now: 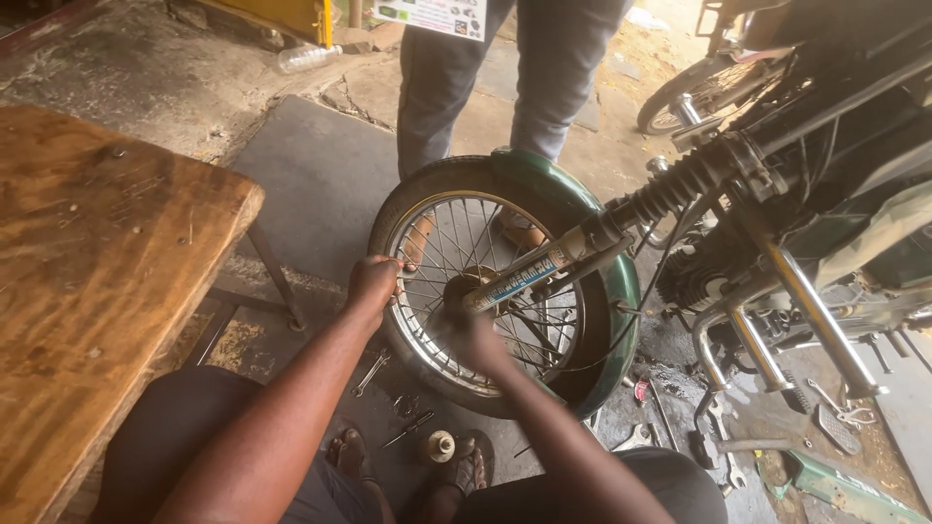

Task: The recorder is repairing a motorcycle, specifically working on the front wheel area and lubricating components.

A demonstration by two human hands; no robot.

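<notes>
Wheel (490, 291) of the motorbike stands upright on the workshop floor (320, 175), just past the person's sandalled feet. Left hand (374, 281) curls its fingers around the rim. Right hand (464, 315) sits at the hub by the fork leg (544, 267) (blurred; its fingers cannot be told). Wrench (371, 373) and screwdriver (410, 429) lie near the feet. Beyond the wheel, another person's legs (505, 78) stand.
</notes>
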